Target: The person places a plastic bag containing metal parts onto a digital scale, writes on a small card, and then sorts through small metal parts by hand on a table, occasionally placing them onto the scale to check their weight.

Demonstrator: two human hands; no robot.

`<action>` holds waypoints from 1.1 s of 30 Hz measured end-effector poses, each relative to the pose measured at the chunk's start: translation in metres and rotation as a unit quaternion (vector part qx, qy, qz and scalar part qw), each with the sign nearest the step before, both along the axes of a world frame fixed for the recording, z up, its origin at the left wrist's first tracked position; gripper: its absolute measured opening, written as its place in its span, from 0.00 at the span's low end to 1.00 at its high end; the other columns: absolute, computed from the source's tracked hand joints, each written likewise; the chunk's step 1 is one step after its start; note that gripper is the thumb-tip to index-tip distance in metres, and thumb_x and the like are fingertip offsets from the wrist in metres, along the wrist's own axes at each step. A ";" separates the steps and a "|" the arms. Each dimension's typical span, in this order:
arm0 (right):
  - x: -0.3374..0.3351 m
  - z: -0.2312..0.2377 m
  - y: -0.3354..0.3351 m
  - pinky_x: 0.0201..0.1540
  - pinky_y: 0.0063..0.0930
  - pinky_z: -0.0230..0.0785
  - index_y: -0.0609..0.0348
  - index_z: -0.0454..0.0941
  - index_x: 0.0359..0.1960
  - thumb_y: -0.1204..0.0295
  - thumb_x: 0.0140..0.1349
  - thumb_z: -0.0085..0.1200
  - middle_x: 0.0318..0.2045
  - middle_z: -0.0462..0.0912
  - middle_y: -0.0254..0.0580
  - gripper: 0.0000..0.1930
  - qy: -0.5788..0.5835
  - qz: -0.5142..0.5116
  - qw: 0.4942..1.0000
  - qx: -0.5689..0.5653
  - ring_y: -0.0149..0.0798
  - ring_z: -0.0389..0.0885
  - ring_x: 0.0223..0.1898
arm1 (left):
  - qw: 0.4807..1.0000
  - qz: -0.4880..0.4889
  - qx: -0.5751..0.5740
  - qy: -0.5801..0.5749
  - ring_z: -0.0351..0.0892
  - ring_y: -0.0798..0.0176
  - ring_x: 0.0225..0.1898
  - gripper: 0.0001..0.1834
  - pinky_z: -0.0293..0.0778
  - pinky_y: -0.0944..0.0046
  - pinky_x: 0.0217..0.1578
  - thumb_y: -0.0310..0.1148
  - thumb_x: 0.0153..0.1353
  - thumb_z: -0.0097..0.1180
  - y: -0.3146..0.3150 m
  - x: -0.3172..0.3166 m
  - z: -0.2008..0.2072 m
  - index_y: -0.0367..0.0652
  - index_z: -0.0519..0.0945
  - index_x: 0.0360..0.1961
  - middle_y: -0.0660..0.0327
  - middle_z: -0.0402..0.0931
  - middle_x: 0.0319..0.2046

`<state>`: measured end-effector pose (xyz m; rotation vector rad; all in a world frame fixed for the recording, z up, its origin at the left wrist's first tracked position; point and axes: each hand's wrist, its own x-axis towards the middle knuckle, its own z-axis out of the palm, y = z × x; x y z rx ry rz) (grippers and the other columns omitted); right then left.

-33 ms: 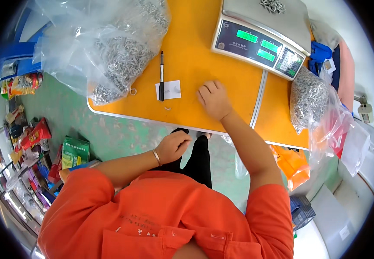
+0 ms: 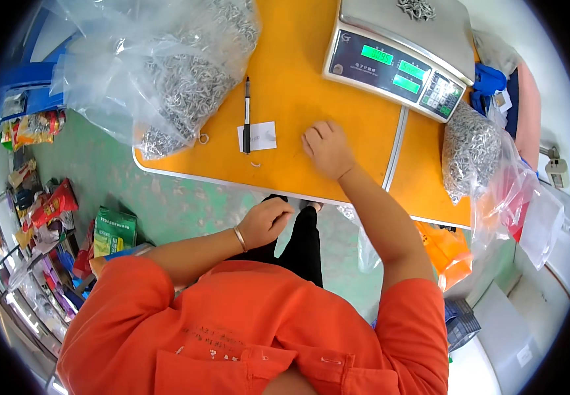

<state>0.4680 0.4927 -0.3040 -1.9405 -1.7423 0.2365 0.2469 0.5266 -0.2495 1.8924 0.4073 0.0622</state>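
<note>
My right hand [image 2: 328,151] rests on the orange tabletop [image 2: 350,115], its fingers curled inward. Nothing shows sticking out of it. My left hand [image 2: 266,222] hangs below the table's front edge, loosely closed, with no object visible in it. Left of my right hand, a black-and-silver pen [image 2: 247,122] lies across a small white card [image 2: 265,135]. One ring-like metal piece [image 2: 203,139] and a small curved piece [image 2: 255,164] lie loose nearby. Farther off stands a counting scale [image 2: 380,69] with green lit displays and a small heap of grey metal pieces [image 2: 416,8] on its plate.
A big clear bag [image 2: 186,99] of grey metal pieces fills the table's left side. Another full bag [image 2: 470,148] sits at the right, beyond a metal seam. An orange bag [image 2: 449,257] hangs below the right edge. Shelves with coloured packages [image 2: 54,204] stand left.
My right hand and forearm have shifted very slightly to the right. All else looks the same.
</note>
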 end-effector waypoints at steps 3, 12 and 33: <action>0.011 -0.006 0.010 0.30 0.37 0.65 0.57 0.69 0.24 0.73 0.46 0.50 0.23 0.68 0.39 0.04 -0.053 0.025 0.994 0.094 0.44 0.69 0.27 | 0.994 0.025 0.060 -0.089 0.69 0.60 0.21 0.04 0.65 0.67 0.22 0.24 0.53 0.49 0.001 0.006 -0.010 0.38 0.74 0.32 0.57 0.71 0.24; 0.044 0.020 -0.033 0.25 0.23 0.63 0.59 0.68 0.28 0.69 0.56 0.46 0.22 0.69 0.38 0.06 0.755 -0.342 0.556 0.060 0.32 0.69 0.26 | 0.981 0.158 0.103 -0.034 0.71 0.57 0.25 0.04 0.67 0.66 0.27 0.21 0.51 0.50 0.040 0.026 0.001 0.36 0.73 0.30 0.54 0.71 0.25; 0.074 0.013 -0.125 0.30 0.38 0.69 0.66 0.69 0.33 0.62 0.53 0.54 0.24 0.77 0.54 0.17 0.184 -0.596 0.782 0.019 0.50 0.76 0.24 | 0.990 -0.025 0.123 -0.070 0.69 0.50 0.34 0.04 0.67 0.60 0.36 0.26 0.50 0.53 0.002 0.148 -0.023 0.36 0.72 0.27 0.53 0.68 0.30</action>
